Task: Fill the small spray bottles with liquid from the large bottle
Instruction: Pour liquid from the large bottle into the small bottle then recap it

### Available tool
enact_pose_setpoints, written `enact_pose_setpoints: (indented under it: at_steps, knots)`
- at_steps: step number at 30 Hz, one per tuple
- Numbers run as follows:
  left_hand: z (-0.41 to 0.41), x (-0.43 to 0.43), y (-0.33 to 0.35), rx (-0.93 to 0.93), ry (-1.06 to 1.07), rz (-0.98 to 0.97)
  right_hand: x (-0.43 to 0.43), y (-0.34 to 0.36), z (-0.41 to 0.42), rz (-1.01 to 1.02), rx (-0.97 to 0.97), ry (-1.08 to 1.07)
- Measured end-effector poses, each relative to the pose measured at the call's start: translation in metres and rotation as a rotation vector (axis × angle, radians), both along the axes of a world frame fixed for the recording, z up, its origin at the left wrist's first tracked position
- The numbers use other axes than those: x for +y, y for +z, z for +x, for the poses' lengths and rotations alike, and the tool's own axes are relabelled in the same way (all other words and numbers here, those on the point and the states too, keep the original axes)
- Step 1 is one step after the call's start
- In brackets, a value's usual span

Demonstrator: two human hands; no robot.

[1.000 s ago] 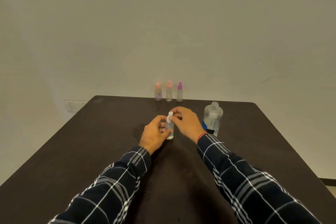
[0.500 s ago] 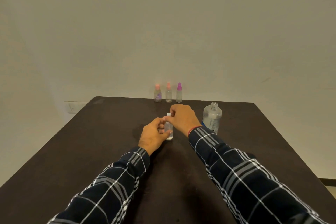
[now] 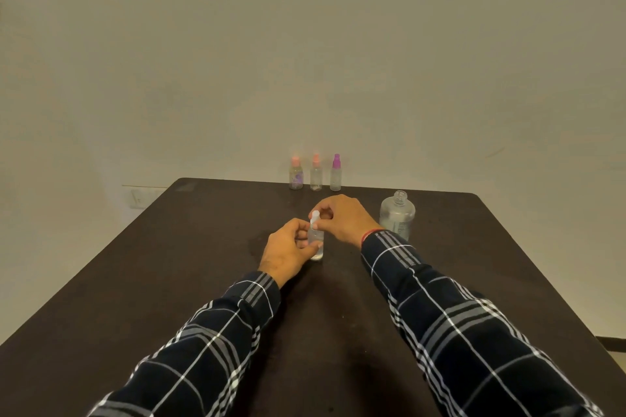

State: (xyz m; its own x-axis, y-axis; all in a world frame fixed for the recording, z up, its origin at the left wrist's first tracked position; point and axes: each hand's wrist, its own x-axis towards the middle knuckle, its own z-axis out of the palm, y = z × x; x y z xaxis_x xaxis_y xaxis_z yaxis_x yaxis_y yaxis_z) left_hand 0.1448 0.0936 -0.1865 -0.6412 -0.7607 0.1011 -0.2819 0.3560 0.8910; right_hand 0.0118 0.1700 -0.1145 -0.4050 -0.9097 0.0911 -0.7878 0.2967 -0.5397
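2 hands meet at the middle of the dark, matte desk (image 3: pixel 169 264) over 1 small clear spray bottle (image 3: pixel 317 242), much of its body hidden behind fingers. The left hand (image 3: pixel 289 249) grips that body; the right hand (image 3: pixel 342 220) pinches its white spray top (image 3: pixel 315 216) from above. Whether the top sits fully on the neck cannot be told. 1 large clear bottle (image 3: pixel 397 215), round-shouldered and uncapped, stands just beyond the right wrist, its lower part hidden by the checked sleeve (image 3: pixel 440 298). 3 more small bottles line the desk's far edge: first orange-topped bottle (image 3: pixel 295 176), second orange-topped bottle (image 3: pixel 316 176), purple-topped bottle (image 3: pixel 335 176). Liquid levels are too faint to judge.
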Motion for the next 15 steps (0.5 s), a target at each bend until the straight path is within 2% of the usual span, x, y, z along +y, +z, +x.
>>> enact_pose_setpoints:
  at_steps: [4, 8, 15]
  knots:
    - [-0.002, -0.001, -0.003, 0.006, 0.002, -0.012, -0.008, -0.009, 0.007, -0.041, 0.047, -0.155]
    - [-0.002, -0.002, -0.005, 0.013, -0.008, -0.011, -0.010, -0.020, 0.016, -0.108, -0.006, -0.270]
    - [-0.001, 0.002, -0.001, 0.001, 0.003, -0.011, 0.002, -0.026, 0.011, -0.192, -0.181, -0.201]
